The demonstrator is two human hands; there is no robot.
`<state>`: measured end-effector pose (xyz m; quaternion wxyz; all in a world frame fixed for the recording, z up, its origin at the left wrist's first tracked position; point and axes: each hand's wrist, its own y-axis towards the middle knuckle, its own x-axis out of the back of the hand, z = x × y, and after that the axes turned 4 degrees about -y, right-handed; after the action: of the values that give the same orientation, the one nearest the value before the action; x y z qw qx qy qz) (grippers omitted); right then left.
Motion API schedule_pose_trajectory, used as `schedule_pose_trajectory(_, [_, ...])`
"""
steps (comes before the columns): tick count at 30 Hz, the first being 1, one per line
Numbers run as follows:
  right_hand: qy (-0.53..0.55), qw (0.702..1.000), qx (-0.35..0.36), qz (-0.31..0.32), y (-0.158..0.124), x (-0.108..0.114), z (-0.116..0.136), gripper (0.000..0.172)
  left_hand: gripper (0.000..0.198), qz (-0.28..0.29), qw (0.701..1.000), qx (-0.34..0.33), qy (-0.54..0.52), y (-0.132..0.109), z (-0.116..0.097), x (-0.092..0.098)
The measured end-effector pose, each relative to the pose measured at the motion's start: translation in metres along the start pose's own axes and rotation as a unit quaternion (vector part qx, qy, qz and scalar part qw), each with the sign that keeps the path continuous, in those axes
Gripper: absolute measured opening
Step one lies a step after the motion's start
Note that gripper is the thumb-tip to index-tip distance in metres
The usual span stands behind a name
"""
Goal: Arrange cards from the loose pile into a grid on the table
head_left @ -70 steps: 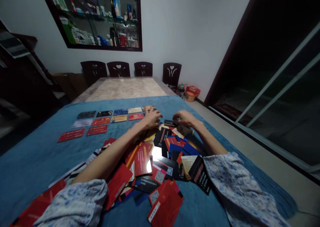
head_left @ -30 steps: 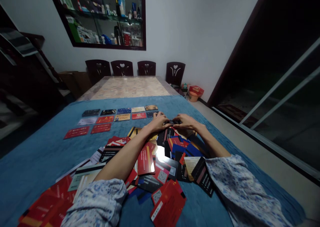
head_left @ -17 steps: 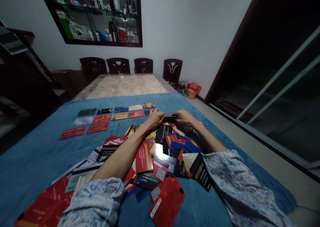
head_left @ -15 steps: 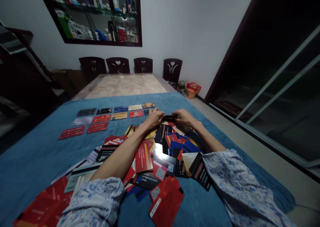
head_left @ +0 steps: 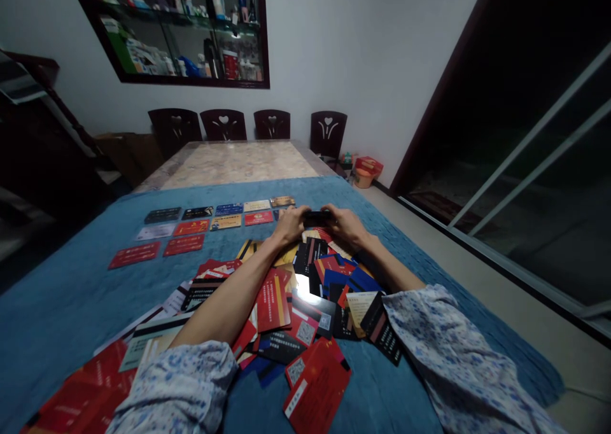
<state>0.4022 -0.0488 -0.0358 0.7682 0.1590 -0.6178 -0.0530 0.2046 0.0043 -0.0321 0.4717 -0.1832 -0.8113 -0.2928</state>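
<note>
The fingertips are hiding the short ends of the black card [head_left: 318,218], and its print is showing too dimly to read. The left hand [head_left: 287,224] and right hand [head_left: 347,225] are pinching it between them, one at each end, holding it flat just above the far edge of the loose pile of cards [head_left: 305,300]. These thin, glossy rectangles are overlapping under the forearms. Left of the hands, tidy rows of cards [head_left: 200,225] are lying on the fuzzy blue cloth [head_left: 71,294] covering the surface.
</note>
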Motion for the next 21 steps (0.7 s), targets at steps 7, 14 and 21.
schedule_pose_trajectory(7, [-0.009, 1.000, -0.008, 0.001, 0.000, -0.005, 0.001, 0.052, 0.044, -0.010, 0.999, 0.035, 0.006, -0.003, -0.003, 0.002])
schedule_pose_trajectory(14, [0.006, 1.000, 0.016, 0.003, 0.000, -0.008, 0.001, 0.049, 0.042, 0.017, 0.999, 0.043, 0.002, -0.005, -0.004, 0.002])
schedule_pose_trajectory(21, [-0.021, 0.999, 0.027, 0.014, 0.001, -0.013, 0.000, 0.056, 0.045, 0.029, 0.999, 0.038, -0.015, -0.005, 0.002, -0.002])
